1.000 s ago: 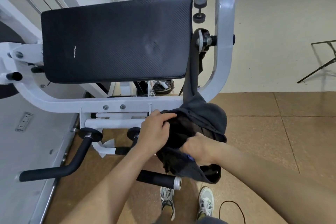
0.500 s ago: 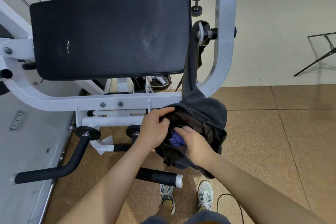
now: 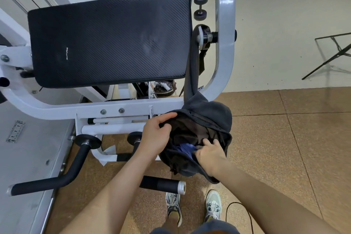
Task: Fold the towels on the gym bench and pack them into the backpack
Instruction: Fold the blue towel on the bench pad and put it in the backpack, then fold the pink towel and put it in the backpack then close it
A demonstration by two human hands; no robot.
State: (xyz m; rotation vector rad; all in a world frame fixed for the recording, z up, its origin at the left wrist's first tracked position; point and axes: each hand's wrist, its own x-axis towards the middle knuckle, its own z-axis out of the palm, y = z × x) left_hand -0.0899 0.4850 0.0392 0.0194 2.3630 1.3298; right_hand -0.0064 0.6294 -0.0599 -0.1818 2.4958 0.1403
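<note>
The right hand (image 3: 209, 155) is reaching into the open dark backpack (image 3: 209, 119), its fingers curling on a blue towel (image 3: 185, 148) lying inside. The left hand (image 3: 155, 135) is gripping the backpack's rim and holding the mouth open. Farther away, the backpack is hanging by its strap from the white frame (image 3: 225, 43) beside the black bench pad (image 3: 110, 38).

A dumbbell (image 3: 200, 6) lies on the pale floor beyond the white frame (image 3: 225, 47). A black stand (image 3: 331, 54) sits far right. Sneakers (image 3: 213, 205) rest on brown tiles.
</note>
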